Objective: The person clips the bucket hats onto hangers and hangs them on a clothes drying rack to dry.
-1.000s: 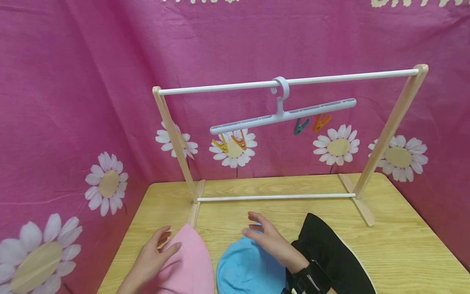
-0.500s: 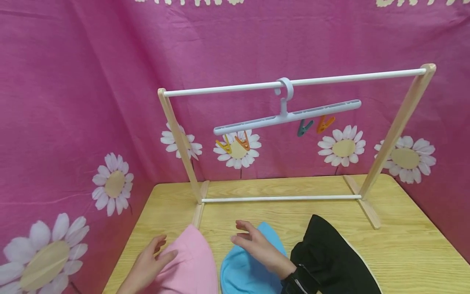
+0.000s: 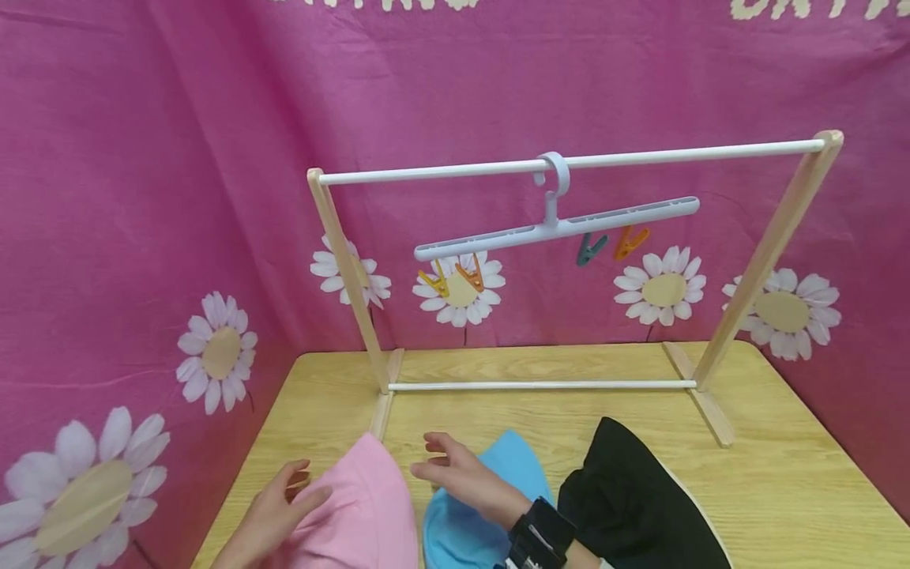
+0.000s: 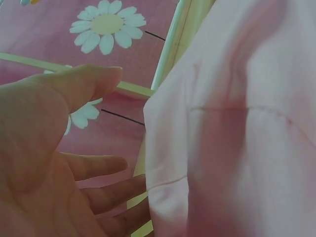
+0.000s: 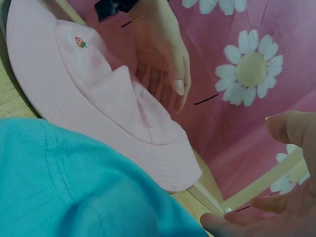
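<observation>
A pink bucket hat (image 3: 373,506), a blue hat (image 3: 513,465) and a black hat (image 3: 633,502) lie side by side on the table. My left hand (image 3: 273,506) is at the left side of the pink hat, fingers loosely bent and holding nothing. In the left wrist view its fingertips reach the edge of the pink hat (image 4: 222,138); whether they touch it I cannot tell. Over the blue hat hovers my right hand (image 3: 462,478), relaxed and holding nothing. The right wrist view shows a small strawberry mark (image 5: 80,42) on the pink hat.
Behind the hats stands a wooden rack with a white top rod (image 3: 441,170). A pale hanger (image 3: 554,231) hangs from it with several clips, among them a yellow clip (image 3: 435,281) and a grey-green clip (image 3: 590,249). A pink flowered cloth surrounds the table (image 3: 540,415).
My right hand has moved left across the blue hat, toward the pink one. My left hand has shifted slightly left and down. The hats and the hanger stay in place.
</observation>
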`<state>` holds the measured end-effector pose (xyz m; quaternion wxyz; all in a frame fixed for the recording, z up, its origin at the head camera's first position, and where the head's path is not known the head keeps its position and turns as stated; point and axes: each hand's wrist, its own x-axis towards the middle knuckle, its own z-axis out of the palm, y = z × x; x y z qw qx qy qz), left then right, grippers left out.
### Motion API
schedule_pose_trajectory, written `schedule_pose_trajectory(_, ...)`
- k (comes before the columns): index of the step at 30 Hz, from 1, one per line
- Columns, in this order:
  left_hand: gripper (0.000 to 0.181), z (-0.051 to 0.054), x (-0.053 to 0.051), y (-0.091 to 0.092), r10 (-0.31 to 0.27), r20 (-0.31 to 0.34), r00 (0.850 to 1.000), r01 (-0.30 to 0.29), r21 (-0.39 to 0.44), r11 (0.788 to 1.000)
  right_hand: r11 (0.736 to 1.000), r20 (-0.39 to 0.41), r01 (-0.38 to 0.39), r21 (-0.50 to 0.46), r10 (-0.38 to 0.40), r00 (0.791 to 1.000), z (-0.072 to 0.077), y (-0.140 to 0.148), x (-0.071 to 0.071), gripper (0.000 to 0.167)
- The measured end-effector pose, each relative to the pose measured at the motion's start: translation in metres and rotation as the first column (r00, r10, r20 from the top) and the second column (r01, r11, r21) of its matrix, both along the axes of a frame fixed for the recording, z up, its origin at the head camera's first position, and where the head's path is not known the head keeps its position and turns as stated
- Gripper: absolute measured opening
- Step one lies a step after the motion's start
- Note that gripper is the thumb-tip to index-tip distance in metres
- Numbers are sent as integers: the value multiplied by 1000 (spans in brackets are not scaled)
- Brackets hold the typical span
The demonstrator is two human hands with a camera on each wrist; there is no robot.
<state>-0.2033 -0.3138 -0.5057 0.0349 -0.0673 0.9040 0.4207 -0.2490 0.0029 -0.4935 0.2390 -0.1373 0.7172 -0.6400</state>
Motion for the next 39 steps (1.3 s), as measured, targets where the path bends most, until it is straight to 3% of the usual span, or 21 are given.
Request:
schedule_pose_trajectory(10,67,-4,-3,-10,-29,34,999,28,28,999,998,-24,36,54,-35,999,-12,-24,-14,74)
schedule_pose_trajectory(18,51,-5,-5,-17,-71,46,996,69,47,997,999,80,1,53,-5,997,-16,-39,-20,74)
schedule_pose_trajectory(23,48,-7,-10,-19,-87,53,995,83,65,994,997,67,-23,74,18,998,-16,-44,-21,70)
schedule_pose_trajectory(31,43,-7,-15,-24,-201,73,977,186,169,968,995,86,-20,99,11,996,-17,-49,-30,63)
schedule_pose_trajectory(34,42,-7,-16,-25,-255,43,966,241,212,947,994,98,-34,102,24,995,-17,-49,-34,60)
schedule_pose_trajectory(37,37,-9,-18,-24,-302,-31,953,301,221,928,993,99,-50,108,40,994,-16,-49,-36,53)
schedule_pose_trajectory(39,33,-10,-18,-22,-296,-81,952,306,196,932,992,97,-61,114,50,994,-17,-49,-37,50)
